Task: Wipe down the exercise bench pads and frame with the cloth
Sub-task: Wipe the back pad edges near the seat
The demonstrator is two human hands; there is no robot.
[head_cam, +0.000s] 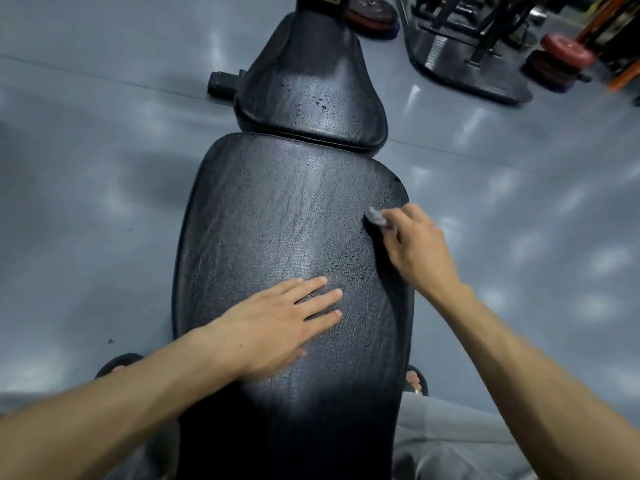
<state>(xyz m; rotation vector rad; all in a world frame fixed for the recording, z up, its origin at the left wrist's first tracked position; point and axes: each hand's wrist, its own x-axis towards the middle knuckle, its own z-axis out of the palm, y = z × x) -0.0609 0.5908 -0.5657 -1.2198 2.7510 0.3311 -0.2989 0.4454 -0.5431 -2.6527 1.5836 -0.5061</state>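
The right hand [420, 249] is closed around a small grey cloth [377, 216], only a crumpled end of which shows past the fingertips; that end presses on the long back pad [277, 237] near its right edge. The wrist is bent inward, knuckles up, with the forearm running back toward the lower right. The left hand [277, 323] grips nothing: it lies flat, palm down, fingers spread and pointing toward the right hand, on the middle of the same pad, its forearm crossing in from the lower left.

The pad's long axis runs straight away from the person, under both hands. Its black, cracked cover carries water droplets between the two hands and beyond the cloth. Past the hands, across a narrow seam, sits the shorter seat pad [311, 84], tapering away from the person, also beaded with droplets. A black frame foot [221, 83] sticks out to the left of that seat.

Below the left forearm a sandalled foot [117, 365] stands on the grey floor [86, 202]; another foot [415, 379] shows under the right forearm. Far beyond the right hand are weight plates [564, 50] and a black rack base [467, 71].
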